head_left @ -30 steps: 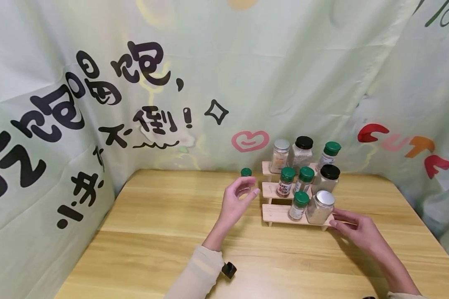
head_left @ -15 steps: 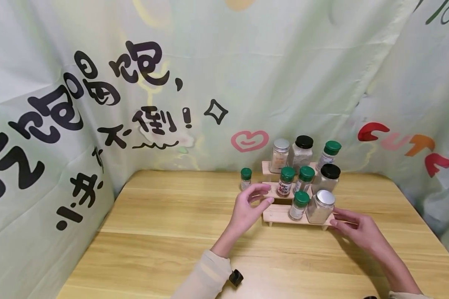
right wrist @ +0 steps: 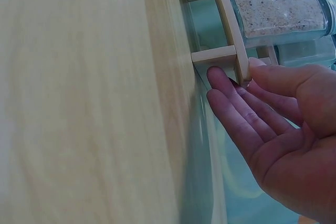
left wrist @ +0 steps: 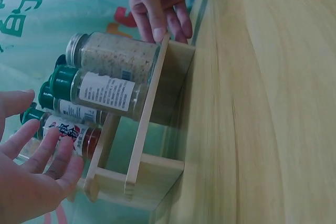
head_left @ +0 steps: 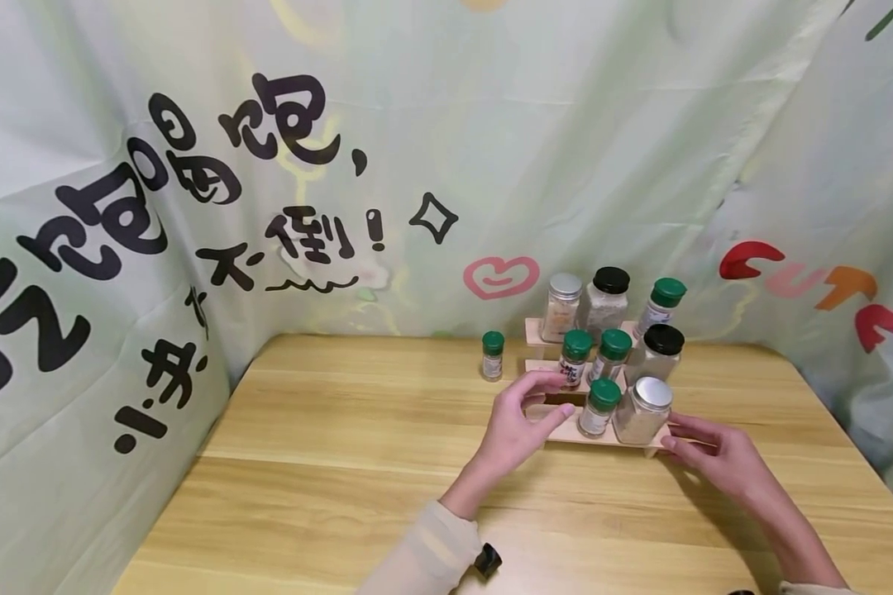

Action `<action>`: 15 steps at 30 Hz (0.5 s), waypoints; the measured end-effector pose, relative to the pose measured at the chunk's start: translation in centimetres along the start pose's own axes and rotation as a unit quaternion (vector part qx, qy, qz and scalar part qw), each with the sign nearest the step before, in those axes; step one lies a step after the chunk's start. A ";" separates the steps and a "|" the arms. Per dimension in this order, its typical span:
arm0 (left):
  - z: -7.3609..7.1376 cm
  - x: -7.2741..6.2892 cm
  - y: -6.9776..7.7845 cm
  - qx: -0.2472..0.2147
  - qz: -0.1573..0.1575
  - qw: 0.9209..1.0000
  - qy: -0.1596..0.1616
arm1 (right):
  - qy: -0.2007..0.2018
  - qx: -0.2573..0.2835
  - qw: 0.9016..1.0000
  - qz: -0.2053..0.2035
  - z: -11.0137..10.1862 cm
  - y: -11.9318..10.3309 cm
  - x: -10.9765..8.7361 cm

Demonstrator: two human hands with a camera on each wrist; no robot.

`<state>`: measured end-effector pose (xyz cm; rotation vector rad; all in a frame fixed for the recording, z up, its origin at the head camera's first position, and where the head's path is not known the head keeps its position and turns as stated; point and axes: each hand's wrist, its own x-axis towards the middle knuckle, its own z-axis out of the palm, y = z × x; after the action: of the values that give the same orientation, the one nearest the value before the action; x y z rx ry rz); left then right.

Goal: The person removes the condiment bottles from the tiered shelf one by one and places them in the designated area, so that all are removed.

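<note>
A three-tier wooden spice rack (head_left: 558,430) holds several jars at the right of the table. My right hand (head_left: 718,463) is at the front tier's right end; in the right wrist view its thumb (right wrist: 278,77) lies on the board's end and fingers reach beneath, pinching it. My left hand (head_left: 521,417) hovers at the rack's left side, fingers loosely bent and holding nothing. Nearest it are a green-capped spice jar (head_left: 597,413) on the front tier and a red-labelled, green-capped jar (head_left: 575,351) on the middle tier. Beside the green-capped one stands a silver-lidded square jar (head_left: 643,413).
A separate small green-capped jar (head_left: 493,357) stands on the wooden table (head_left: 342,430), left of the rack. Black-lidded jars (head_left: 608,302) and other jars fill the upper tiers. A printed curtain (head_left: 387,124) hangs behind the table.
My left hand has moved right, away from the separate green-capped jar, to the rack's front left. That jar now shows fully. The right hand stays at the rack's end; the view shifted slightly.
</note>
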<state>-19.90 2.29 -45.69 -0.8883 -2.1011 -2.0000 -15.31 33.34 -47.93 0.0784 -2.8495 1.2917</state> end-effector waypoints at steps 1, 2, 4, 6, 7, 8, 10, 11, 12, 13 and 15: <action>0.2 0.1 0.0 -0.004 0.004 1.000 0.001 | 0.003 -0.001 1.000 0.000 0.0 0.0 0.0; 0.3 0.2 0.0 -0.003 0.008 1.000 0.001 | 0.001 -0.003 1.000 -0.001 -0.1 0.0 0.0; 0.5 0.4 0.1 0.000 0.011 1.000 0.004 | 0.003 0.004 1.000 -0.005 -0.1 0.1 -0.1; 0.7 0.5 0.1 0.005 0.012 1.000 0.007 | 0.008 0.015 1.000 -0.011 0.1 0.1 -0.1; 0.8 0.6 0.1 0.003 0.011 1.000 0.007 | 0.010 0.021 1.000 -0.016 0.1 0.2 -0.2; 0.9 0.7 0.1 0.003 0.010 1.000 0.005 | 0.011 0.023 0.999 -0.020 0.2 0.2 -0.2; 1.1 0.8 0.1 -0.001 0.006 1.000 0.000 | 0.016 0.027 0.999 -0.025 0.3 0.3 -0.3; 1.3 0.8 0.1 -0.005 0.003 1.000 -0.004 | 0.017 0.028 0.999 -0.025 0.4 0.2 -0.3; 1.4 0.8 0.1 -0.007 -0.001 1.000 -0.006 | 0.018 0.027 0.999 -0.026 0.4 0.2 -0.3; 1.5 0.9 0.1 -0.010 -0.006 1.000 -0.009 | 0.016 0.028 0.999 -0.025 0.4 0.2 -0.2; 1.8 0.9 0.1 -0.013 -0.018 1.000 -0.014 | 0.009 0.025 0.999 -0.019 0.3 0.2 -0.2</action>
<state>-20.07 4.25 -45.41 -0.8958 -2.1241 -2.0494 -15.13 33.22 -48.26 0.1194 -2.7884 1.3488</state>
